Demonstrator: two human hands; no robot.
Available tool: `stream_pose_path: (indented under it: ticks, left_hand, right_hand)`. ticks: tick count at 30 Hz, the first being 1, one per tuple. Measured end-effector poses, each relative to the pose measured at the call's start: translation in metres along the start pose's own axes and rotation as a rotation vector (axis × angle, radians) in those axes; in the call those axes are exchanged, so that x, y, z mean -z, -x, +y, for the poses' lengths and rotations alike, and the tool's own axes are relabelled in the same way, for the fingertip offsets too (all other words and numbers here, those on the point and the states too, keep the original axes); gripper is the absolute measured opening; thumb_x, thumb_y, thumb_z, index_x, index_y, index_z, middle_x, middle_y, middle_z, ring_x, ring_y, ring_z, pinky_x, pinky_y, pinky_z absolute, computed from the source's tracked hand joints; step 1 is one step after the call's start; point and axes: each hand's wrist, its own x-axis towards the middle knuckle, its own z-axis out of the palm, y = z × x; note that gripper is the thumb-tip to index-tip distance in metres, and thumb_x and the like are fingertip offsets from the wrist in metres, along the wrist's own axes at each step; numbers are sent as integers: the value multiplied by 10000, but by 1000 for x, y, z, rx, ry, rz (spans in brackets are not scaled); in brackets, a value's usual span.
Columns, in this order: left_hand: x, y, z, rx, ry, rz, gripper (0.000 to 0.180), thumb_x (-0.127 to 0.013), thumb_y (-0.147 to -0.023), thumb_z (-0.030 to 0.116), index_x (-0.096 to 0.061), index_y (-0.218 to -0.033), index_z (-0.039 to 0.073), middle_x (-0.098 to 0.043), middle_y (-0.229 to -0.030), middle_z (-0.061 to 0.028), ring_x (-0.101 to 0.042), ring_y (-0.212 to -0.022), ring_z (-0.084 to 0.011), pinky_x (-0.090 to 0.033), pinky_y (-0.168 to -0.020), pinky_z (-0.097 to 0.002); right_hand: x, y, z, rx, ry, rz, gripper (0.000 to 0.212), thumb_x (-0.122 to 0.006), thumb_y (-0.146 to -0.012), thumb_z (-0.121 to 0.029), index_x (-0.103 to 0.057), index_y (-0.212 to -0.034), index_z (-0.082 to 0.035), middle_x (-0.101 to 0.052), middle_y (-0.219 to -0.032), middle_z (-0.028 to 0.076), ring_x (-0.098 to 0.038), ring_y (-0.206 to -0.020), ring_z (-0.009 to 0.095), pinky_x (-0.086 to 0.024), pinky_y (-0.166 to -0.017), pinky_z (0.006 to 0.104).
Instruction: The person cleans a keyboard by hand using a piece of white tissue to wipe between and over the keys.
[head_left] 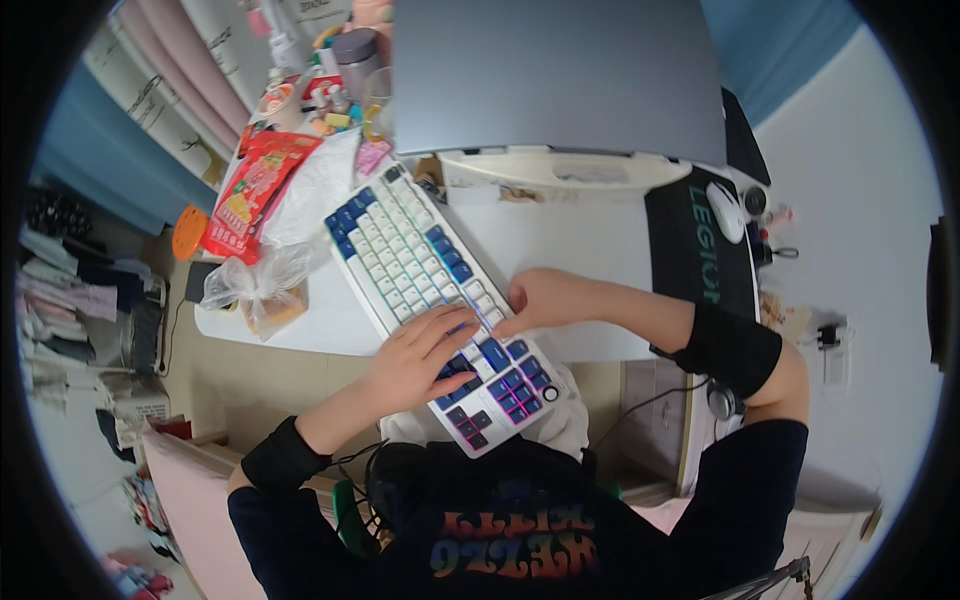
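Note:
A white computer keyboard [395, 268] with white, dark blue and black keycaps lies slantwise, its near end reaching past the desk's front edge. Purple and pink light glows between the keys at that end. My left hand [418, 355] rests over its keys, fingers stretched out and thumb apart, hiding the keys below. At the right long side, my right hand [545, 298] is closed around the keyboard's edge, its thumb over the keys and its other fingers mostly hidden. A black knob [550, 394] sits at the near right corner.
A large grey monitor [560, 75] hangs over the white desk [590, 245]. At right, a white mouse [727, 212] rests on a black mouse pad [690, 260]. Left are a red snack packet [258, 190], a clear plastic bag [262, 280], an orange lid [189, 232] and a grey-lidded jar [357, 58].

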Motion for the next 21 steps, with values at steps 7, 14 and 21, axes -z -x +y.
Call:
stream_pose_path:
  ticks: [7,14,21]
  left_hand:
    - [8,-10,12,-60,-83,-118,630,-720,-738,366,-516,-1221,17,-478,-1281,-128,-473,-1175,-313,-377,-1018,-432]
    - [0,4,54,-146,-20,-336,862,-754,-672,445,-420,-1310,-29,-407,-1380,-170,-395,-1272,-317,-309,-1075,-442]
    - [-12,16,73,-62,-113,-364,845,-766,-677,345,-387,-1322,-49,-398,-1383,-180,-368,-1300,-332,-276,-1093,-454]
  right_hand:
    - [0,-1,25,149,-123,15,550,-774,-698,-484,-663,-844,34,-661,-776,117,-608,-698,183,-481,-624,294]
    - [-5,2,37,89,-268,31,498,-725,-752,-466,-706,-913,5,-677,-800,79,-604,-720,150,-463,-648,267]
    - [-4,1,34,42,-199,64,511,-710,-750,-476,-709,-874,19,-659,-764,85,-591,-686,150,-451,-579,276]
